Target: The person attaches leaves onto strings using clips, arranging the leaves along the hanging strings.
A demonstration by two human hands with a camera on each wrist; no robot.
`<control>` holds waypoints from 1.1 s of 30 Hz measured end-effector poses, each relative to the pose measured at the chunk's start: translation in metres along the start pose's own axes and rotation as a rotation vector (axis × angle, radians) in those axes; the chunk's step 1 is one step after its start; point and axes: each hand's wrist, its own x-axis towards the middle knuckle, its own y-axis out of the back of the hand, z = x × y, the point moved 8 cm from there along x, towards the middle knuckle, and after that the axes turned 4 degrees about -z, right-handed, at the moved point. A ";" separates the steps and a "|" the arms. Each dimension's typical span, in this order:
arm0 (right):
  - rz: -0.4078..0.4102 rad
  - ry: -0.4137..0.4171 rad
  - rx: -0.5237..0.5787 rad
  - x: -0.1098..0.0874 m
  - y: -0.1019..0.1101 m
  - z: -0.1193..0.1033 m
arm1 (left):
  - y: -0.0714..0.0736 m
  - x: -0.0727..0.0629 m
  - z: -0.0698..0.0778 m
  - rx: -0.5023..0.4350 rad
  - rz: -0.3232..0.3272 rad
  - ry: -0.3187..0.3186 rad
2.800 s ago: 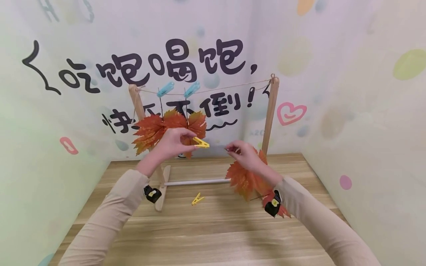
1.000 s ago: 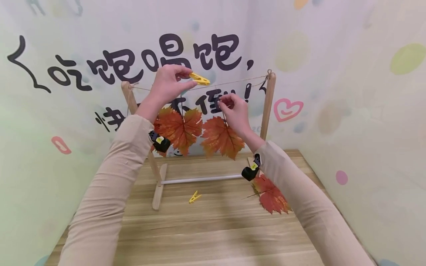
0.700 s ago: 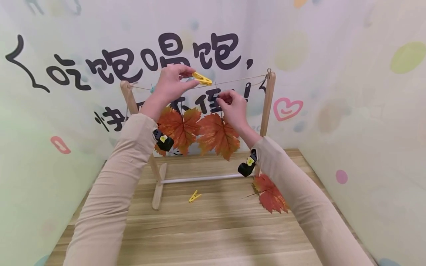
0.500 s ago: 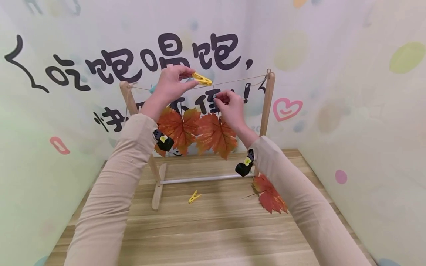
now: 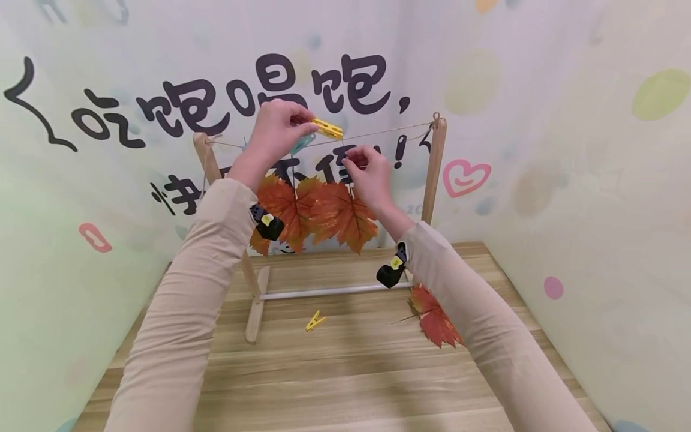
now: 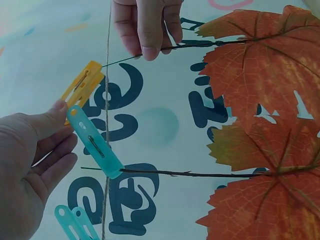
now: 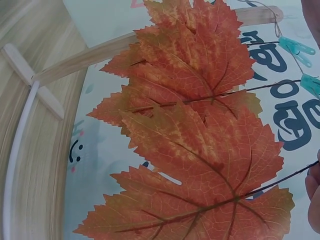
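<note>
Pinching yellow peg (image 5: 326, 128), L hand (image 5: 276, 133); R hand (image 5: 366, 174) fingertips prob. hidden, head view.

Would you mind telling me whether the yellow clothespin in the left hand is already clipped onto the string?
Not yet. The left hand pinches the yellow clothespin beside the string, its tip meeting the leaf stem.

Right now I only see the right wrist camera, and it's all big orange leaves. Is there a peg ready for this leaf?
Observer: Yes, the left hand pinches a yellow peg right by the string.
Operator: Who's holding the leaf up?
Observer: The right hand pinches its stem just below the string.
Operator: Are there more pegs?
Observer: A second yellow peg lies on the wooden table.
</note>
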 end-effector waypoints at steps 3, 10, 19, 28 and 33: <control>0.001 -0.005 -0.012 0.000 -0.001 -0.001 | 0.000 0.002 0.002 0.028 -0.012 0.000; -0.004 -0.021 -0.012 0.001 -0.001 0.001 | -0.005 0.006 0.006 0.075 -0.070 0.027; -0.021 -0.030 0.009 -0.001 -0.003 0.002 | -0.012 0.010 0.011 0.112 -0.083 -0.002; -0.016 -0.022 0.022 -0.002 -0.003 0.002 | -0.016 0.010 0.009 0.135 -0.102 0.021; -0.017 -0.030 0.011 -0.004 -0.003 0.003 | -0.018 0.008 0.007 0.120 -0.122 0.038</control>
